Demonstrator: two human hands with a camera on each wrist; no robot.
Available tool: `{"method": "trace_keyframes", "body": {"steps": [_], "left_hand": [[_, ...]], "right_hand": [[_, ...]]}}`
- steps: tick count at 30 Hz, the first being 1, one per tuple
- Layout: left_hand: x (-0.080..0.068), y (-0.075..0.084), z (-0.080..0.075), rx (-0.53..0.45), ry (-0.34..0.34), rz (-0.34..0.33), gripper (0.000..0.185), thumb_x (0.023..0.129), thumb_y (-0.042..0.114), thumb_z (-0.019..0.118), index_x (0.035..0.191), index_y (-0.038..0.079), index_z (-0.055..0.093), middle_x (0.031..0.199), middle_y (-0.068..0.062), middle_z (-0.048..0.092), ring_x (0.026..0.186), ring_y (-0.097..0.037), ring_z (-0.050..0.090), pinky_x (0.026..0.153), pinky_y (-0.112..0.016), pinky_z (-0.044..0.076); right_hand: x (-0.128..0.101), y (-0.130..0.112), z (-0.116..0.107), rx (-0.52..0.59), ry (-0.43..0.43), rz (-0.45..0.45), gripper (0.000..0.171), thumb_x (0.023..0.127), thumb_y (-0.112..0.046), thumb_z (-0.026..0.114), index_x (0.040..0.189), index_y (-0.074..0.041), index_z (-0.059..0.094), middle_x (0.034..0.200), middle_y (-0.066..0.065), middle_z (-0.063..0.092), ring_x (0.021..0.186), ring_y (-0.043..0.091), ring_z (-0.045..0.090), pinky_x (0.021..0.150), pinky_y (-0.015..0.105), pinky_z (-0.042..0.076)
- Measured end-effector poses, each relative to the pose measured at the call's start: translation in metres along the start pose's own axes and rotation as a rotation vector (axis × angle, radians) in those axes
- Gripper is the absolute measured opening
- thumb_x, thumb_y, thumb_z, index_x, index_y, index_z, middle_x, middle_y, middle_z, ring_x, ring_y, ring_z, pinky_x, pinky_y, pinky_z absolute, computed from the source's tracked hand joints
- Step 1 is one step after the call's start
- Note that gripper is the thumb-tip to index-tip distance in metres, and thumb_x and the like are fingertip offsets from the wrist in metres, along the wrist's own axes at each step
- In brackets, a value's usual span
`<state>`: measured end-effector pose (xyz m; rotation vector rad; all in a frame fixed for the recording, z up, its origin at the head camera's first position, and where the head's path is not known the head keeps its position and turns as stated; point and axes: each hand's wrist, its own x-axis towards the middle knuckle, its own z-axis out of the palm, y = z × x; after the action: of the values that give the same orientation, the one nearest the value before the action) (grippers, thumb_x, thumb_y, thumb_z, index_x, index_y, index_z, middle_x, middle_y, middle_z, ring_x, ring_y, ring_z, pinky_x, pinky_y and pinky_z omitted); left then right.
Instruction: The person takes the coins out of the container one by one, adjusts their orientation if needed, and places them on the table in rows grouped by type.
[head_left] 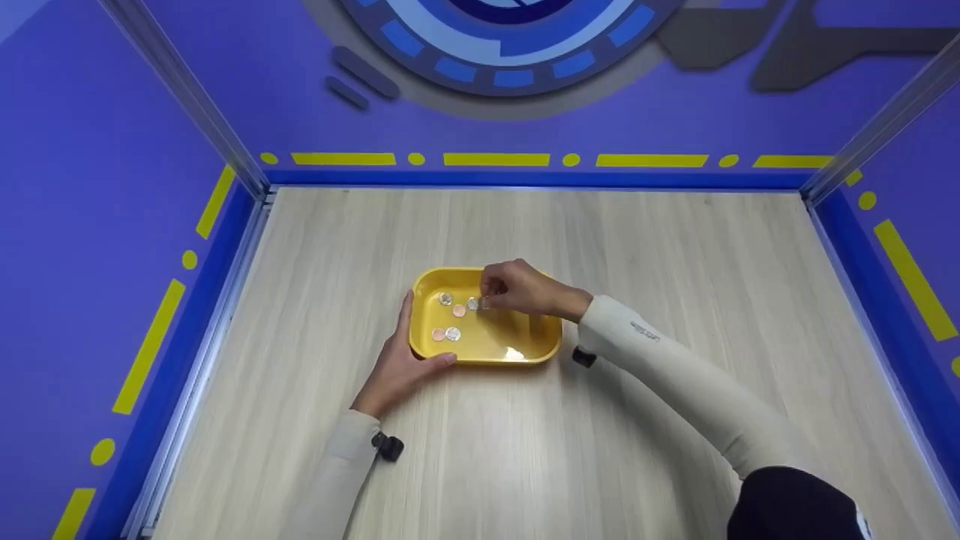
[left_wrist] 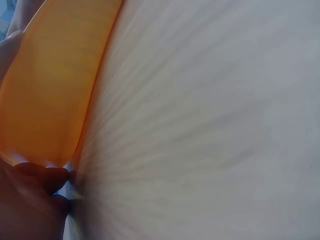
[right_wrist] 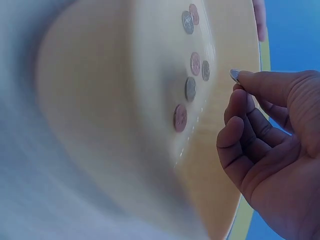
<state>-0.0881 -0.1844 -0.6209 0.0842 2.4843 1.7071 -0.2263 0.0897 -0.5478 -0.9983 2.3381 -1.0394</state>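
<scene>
Your right hand is over the yellow tray, fingers curled, thumb + forefinger pinching a silver coin by its edge. In the right wrist view the coin sits at your fingertips just above the tray floor, not touching it. The head view shows only a silvery bit below the fingers, too small to read.

Your left hand grasps the tray's left end: thumb hooked on the near rim, fingers along the outer left wall. The left wrist view is blurred but shows the wall against your fingers.

The tray sits mid-desk, long axis running left-right across you. Loose coins lie in its left half: approx 5 in the right wrist view, silver and copper mixed, spread in a rough line along the floor. Some are near each other; can't tell if any touch.

Key relation: the pinched coin hangs just right of that group, toward the tray's middle, w/ the open floor directly under it. Right hand is the nearer one to the coins; left is at the rim only.
</scene>
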Motion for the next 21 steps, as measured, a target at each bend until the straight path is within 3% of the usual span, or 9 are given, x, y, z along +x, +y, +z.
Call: {"method": "trace_keyframes", "body": {"steps": [21], "left_hand": [[-0.001,0.001,0.001,0.022,0.005,-0.005,0.140,0.082,0.048,0.098,0.179,0.024,0.000,0.146,-0.007,0.067,0.129,-0.022,0.064,0.121,-0.050,0.040]], "right_hand": [[-0.079,0.032,-0.031,0.237,0.322,0.116,0.007,0.100,-0.003,0.078,0.107,-0.004,0.075,0.097,0.010,0.074,0.084,0.024,0.066,0.071,0.025,0.057]]}}
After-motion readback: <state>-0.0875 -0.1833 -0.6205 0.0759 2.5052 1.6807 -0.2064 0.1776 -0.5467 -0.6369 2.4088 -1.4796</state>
